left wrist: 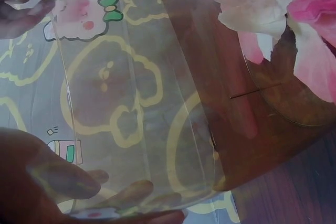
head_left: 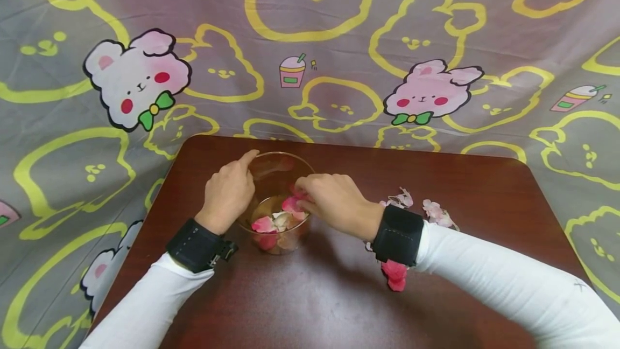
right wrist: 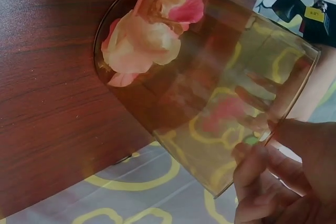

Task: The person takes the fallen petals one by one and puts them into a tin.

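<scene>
A clear cylindrical glass vase [head_left: 278, 176] stands on the table with pink and pale flower petals [head_left: 265, 225] at its bottom. My left hand [head_left: 230, 193] holds the vase's left side, one finger along the rim; its fingers [right wrist: 257, 95] show through the glass in the right wrist view. Over the right rim bends my right hand [head_left: 334, 203], fingers curled, with a pink petal [head_left: 298, 193] between fingertips and thumb. In the right wrist view a blurred pink patch shows through the glass by those fingertips. Large petals [left wrist: 262, 9] fill the upper right of the left wrist view.
Pale petals [head_left: 438, 213] lie on the brown table [head_left: 300, 306] right of my right wrist. Deep pink petals [head_left: 394, 274] lie beneath that wrist. A patterned cloth [head_left: 334, 58] hangs behind the table. Black straps [head_left: 398, 236] circle both wrists.
</scene>
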Demonstrator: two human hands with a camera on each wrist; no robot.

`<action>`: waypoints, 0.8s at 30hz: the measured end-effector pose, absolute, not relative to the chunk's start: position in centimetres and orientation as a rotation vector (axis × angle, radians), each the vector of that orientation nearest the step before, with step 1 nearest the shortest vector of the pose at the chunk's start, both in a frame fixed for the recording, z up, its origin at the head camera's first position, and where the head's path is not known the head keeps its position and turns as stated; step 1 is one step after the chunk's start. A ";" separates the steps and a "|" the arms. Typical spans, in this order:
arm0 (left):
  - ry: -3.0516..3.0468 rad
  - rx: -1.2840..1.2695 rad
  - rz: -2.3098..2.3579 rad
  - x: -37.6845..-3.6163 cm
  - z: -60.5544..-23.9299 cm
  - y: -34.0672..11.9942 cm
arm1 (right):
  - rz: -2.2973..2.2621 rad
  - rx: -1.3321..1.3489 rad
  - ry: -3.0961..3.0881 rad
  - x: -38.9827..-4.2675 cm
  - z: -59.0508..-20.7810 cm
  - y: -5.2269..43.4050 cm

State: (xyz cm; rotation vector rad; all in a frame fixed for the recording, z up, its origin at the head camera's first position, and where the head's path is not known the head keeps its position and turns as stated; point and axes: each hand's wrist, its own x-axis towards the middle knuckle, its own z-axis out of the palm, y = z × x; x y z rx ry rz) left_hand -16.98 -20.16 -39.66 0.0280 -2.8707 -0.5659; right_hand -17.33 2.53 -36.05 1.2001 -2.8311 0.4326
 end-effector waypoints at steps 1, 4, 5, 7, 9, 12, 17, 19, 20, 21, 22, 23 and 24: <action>-2.868 0.026 -0.567 -17.0 -39.7 -20.2 | 0.427 1.205 -2.837 -17.3 -36.1 2.5; -2.861 0.021 -0.565 -17.0 -39.7 -20.2 | 0.412 1.214 -2.827 -17.2 -36.2 2.5; -2.860 0.021 -0.565 -17.0 -39.8 -20.2 | 0.412 1.217 -2.820 -17.2 -36.2 2.6; -2.860 0.021 -0.564 -17.0 -39.8 -20.2 | 0.404 1.219 -2.806 -17.2 -36.2 2.7; -2.860 0.021 -0.565 -16.9 -39.8 -20.2 | 0.405 1.220 -2.794 -17.1 -36.1 2.8; -2.859 0.022 -0.563 -16.9 -39.9 -20.2 | 0.418 1.224 -2.784 -17.0 -36.0 3.1; -2.860 0.018 -0.565 -16.9 -39.9 -20.2 | 0.465 1.197 -2.769 -16.7 -35.9 4.1; -2.858 0.016 -0.567 -16.9 -39.9 -20.2 | 0.470 1.177 -2.763 -16.5 -36.0 4.6; -2.857 0.013 -0.567 -16.9 -39.9 -20.2 | 0.465 1.167 -2.762 -16.4 -36.0 4.8; -2.854 0.013 -0.566 -16.9 -39.9 -20.2 | 0.463 1.161 -2.760 -16.3 -36.1 5.0; -2.853 0.011 -0.565 -16.9 -39.9 -20.2 | 0.461 1.154 -2.760 -16.2 -36.2 5.3; -2.851 0.009 -0.564 -16.9 -39.9 -20.2 | 0.454 1.147 -2.760 -16.1 -36.3 5.5; -2.850 0.009 -0.563 -16.9 -39.9 -20.2 | 0.449 1.140 -2.761 -16.0 -36.4 5.8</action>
